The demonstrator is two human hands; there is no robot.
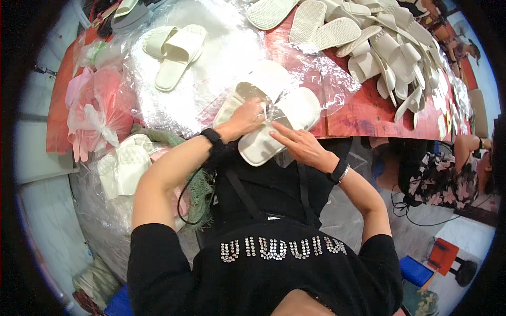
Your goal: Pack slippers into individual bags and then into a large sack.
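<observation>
A pair of off-white slide slippers lies in front of me at the table's near edge, one slipper (229,109) left of the other slipper (261,147), which sticks out over the edge. My left hand (243,122) is closed, its fingertips pinching a shiny bit of clear plastic between the two slippers. My right hand (301,145) rests at the right slipper's strap, index and middle fingers stretched out and the others curled loosely. Crumpled clear plastic (337,87) spreads from beside the slippers to the right. Both wrists wear dark bands.
A big heap of off-white slippers (392,47) covers the far right of the red table (363,118). Another pair (182,50) lies on clear plastic sheets (226,47) at the far left. A pink bag (103,105) and bagged slippers (129,166) are at left. Another person (443,176) sits right.
</observation>
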